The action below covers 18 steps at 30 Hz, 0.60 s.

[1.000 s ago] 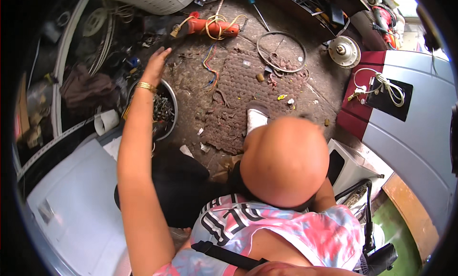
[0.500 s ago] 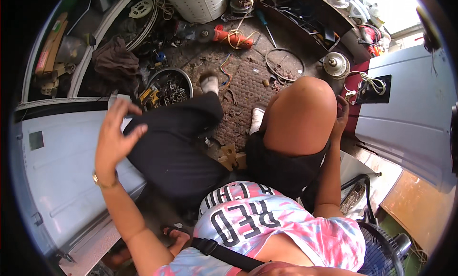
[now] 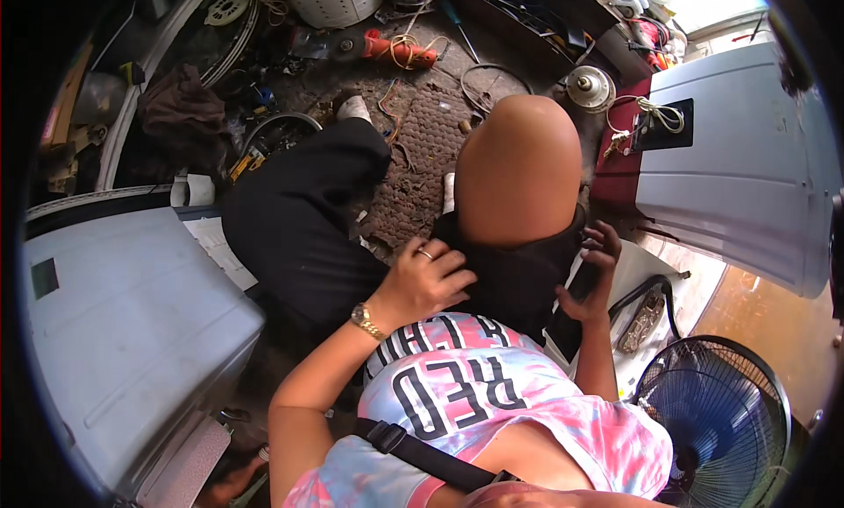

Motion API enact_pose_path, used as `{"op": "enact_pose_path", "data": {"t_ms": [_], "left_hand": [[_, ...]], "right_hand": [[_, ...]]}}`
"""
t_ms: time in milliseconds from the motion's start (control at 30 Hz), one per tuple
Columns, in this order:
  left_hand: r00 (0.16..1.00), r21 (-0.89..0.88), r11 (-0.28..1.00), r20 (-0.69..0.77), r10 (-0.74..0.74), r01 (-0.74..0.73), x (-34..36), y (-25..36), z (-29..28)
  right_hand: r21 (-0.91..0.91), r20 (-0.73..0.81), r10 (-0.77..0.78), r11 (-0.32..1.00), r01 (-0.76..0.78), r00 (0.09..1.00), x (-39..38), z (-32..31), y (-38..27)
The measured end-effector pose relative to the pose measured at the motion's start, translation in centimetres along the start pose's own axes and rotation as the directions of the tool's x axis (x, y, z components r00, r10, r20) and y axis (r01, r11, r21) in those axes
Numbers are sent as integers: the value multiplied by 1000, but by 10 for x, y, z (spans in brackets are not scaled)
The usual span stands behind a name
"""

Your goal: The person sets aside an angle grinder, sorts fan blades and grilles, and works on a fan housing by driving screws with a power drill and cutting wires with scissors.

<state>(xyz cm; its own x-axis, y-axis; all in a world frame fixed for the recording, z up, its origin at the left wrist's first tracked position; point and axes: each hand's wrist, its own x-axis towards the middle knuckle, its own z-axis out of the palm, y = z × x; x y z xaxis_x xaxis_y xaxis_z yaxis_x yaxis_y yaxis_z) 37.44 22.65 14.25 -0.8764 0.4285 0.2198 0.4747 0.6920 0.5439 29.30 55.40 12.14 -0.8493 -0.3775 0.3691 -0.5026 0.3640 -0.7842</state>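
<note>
I am seated with my bare right knee (image 3: 519,156) raised and my black shorts (image 3: 519,266) bunched below it. My left hand (image 3: 426,279), with a ring and a gold watch (image 3: 364,322), is at the left side of those shorts, fingers loosely curled and apart; whether they touch the fabric I cannot tell. My right hand (image 3: 591,275) is at the right side of the shorts, thumb and fingers spread, with nothing visibly held.
A fan (image 3: 712,402) stands lower right, a red-and-white appliance (image 3: 721,183) at right, a pale appliance (image 3: 132,332) at left. Around my feet lie a mat (image 3: 409,200), an orange grinder (image 3: 391,53), a screwdriver (image 3: 462,33), a metal bowl (image 3: 281,123) and several cords.
My left hand has come from far out at the left to beside the shorts. My right hand has shifted lower beside the right thigh. The view has shifted, showing more of the fan.
</note>
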Motion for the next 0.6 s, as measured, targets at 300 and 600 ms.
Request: {"op": "enact_pose_path", "data": {"t_ms": [300, 600], "left_hand": [[990, 129, 991, -133, 55, -38, -39, -8, 31], [709, -73, 965, -664, -235, 252, 69, -50, -66]], "right_hand": [[-271, -33, -105, 958, 92, 994, -60, 23, 14], [-147, -301, -136, 985, 96, 944, 161, 45, -43]]}}
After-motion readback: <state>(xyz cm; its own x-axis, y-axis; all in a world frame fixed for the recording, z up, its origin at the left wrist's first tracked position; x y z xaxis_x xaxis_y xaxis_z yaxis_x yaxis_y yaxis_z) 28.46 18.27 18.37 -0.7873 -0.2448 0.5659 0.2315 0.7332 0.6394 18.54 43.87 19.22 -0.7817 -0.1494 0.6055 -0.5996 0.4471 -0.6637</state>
